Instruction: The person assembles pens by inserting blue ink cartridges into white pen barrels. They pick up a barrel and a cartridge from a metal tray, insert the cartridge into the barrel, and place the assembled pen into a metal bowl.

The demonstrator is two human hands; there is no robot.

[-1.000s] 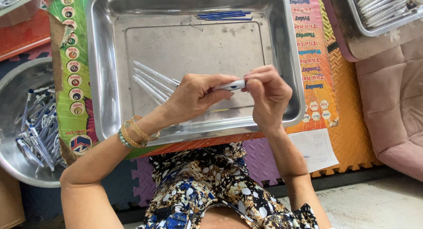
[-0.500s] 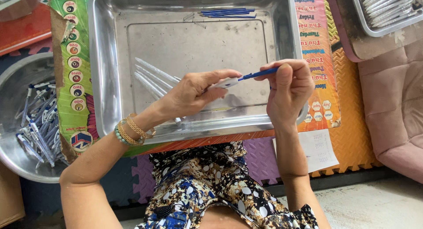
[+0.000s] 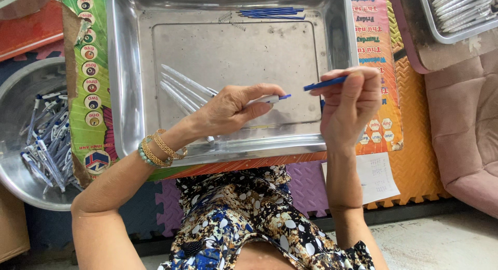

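I see my left hand (image 3: 233, 109) pinching a white pen barrel (image 3: 264, 99) over the metal tray (image 3: 119, 93). Just beside it, my right hand (image 3: 350, 101) pinches a blue refill (image 3: 326, 83). I think the refill goes in next; its tip must line up with the barrel.

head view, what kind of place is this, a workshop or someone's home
Probably a home floor set up for piecework, assembling pens. The left hand holds a white pen barrel, the right hand a blue refill, over a steel tray on foam floor mats; a basin holds more pens.
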